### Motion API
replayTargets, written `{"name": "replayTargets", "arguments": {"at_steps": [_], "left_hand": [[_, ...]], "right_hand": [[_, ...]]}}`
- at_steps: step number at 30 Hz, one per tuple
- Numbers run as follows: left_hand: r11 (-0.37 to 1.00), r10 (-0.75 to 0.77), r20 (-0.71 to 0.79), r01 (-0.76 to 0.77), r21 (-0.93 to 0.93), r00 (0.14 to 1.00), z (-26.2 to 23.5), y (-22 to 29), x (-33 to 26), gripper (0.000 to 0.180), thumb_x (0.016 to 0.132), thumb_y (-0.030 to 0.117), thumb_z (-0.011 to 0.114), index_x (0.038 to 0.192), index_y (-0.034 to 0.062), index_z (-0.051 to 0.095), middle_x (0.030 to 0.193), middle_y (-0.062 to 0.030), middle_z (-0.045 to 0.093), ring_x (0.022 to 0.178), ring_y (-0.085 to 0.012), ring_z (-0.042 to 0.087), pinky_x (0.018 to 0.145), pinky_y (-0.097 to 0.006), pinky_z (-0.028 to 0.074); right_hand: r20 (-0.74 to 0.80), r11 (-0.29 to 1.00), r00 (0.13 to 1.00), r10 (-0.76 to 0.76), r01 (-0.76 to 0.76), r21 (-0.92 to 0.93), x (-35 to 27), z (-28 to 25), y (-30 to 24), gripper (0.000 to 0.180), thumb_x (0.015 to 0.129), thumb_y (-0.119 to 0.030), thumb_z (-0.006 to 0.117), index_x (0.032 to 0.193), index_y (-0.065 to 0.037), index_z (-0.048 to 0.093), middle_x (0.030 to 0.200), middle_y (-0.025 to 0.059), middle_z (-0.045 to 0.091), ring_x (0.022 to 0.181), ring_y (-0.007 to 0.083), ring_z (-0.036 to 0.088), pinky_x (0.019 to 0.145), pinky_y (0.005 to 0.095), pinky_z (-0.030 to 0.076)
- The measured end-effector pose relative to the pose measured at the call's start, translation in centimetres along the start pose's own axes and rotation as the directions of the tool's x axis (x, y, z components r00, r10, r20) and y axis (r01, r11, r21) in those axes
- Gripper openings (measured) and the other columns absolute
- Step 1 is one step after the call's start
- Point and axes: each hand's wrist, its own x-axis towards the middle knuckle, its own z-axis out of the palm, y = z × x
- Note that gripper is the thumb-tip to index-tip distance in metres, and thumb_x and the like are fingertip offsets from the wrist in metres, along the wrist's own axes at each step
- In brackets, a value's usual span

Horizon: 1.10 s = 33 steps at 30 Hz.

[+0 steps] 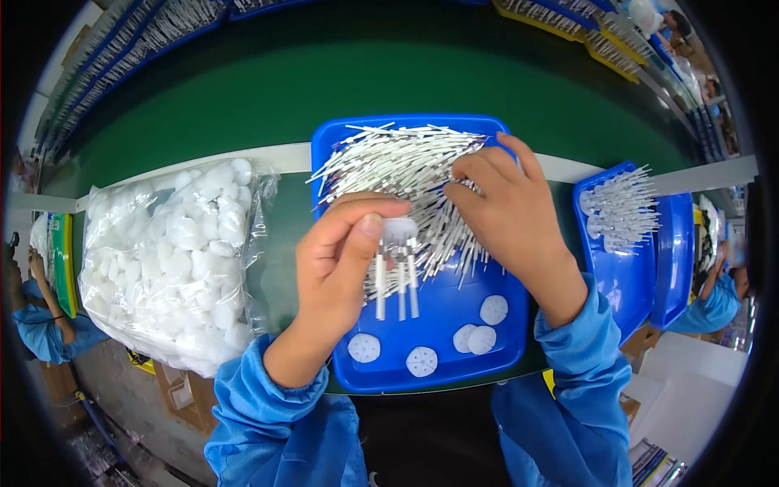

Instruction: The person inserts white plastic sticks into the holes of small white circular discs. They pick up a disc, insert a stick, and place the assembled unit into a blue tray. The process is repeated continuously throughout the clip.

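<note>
Between its thumb and bent fingers, my left hand point(339, 264) grips a small white disc point(398, 228). Three or so thin white sticks with dark upper parts hang down from that disc. My right hand point(510, 209) is over the right side of a pile of thin white sticks point(406, 158), its fingers curled and touching the pile. What its fingertips pinch, if anything, is too small to tell. The pile fills the far part of a blue tray point(454, 376). Several loose white discs with small holes, such as one disc point(422, 362), lie in the near part.
A clear plastic bag point(170, 260) full of white discs stands left of the tray. On the right, a smaller blue tray point(613, 284) holds discs fitted with sticks point(621, 207). Loaded trays point(162, 40) line the far edge of the green table point(365, 77). Other people work at both sides.
</note>
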Motion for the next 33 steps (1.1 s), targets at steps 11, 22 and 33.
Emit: {"name": "replayTargets", "arguments": {"at_steps": [11, 22, 33], "left_hand": [[0.995, 0.008, 0.174, -0.025, 0.093, 0.985, 0.0, -0.5, -0.2, 0.052, 0.101, -0.012, 0.061, 0.151, 0.0008, 0.063, 0.131, -0.0088, 0.06, 0.118, -0.0148, 0.067, 0.09, -0.025, 0.06], [0.997, 0.018, 0.074, -0.023, 0.068, 0.997, 0.3, -0.3, -0.3, 0.032, 0.103, -0.008, 0.066, 0.135, -0.003, 0.071, 0.133, -0.0127, 0.065, 0.117, -0.0186, 0.072, 0.097, -0.029, 0.063], [0.992, -0.006, 0.075, -0.004, 0.127, 0.997, 0.8, 0.0, -0.4, 0.03, 0.106, -0.003, 0.066, 0.136, -0.0052, 0.067, 0.139, -0.021, 0.071, 0.127, -0.0254, 0.07, 0.108, -0.038, 0.057]], "right_hand": [[0.032, 0.196, 0.885, 0.465, -0.138, 0.971, -3.7, -0.7, -2.8, 0.018, 0.089, 0.004, 0.076, 0.105, -0.001, 0.072, 0.096, 0.009, 0.078, 0.091, 0.0164, 0.077, 0.084, 0.0307, 0.06], [0.093, 0.473, 0.864, 0.495, -0.357, 0.805, -3.4, -1.6, -4.2, 0.015, 0.089, -0.004, 0.086, 0.104, -0.003, 0.083, 0.089, 0.0085, 0.082, 0.072, 0.0161, 0.079, 0.065, 0.0279, 0.061], [0.118, 0.443, 0.849, 0.515, -0.382, 0.811, -3.7, -1.0, -4.5, 0.014, 0.092, -0.01, 0.087, 0.104, -0.005, 0.084, 0.086, 0.0105, 0.082, 0.067, 0.0194, 0.077, 0.06, 0.0298, 0.058]]}}
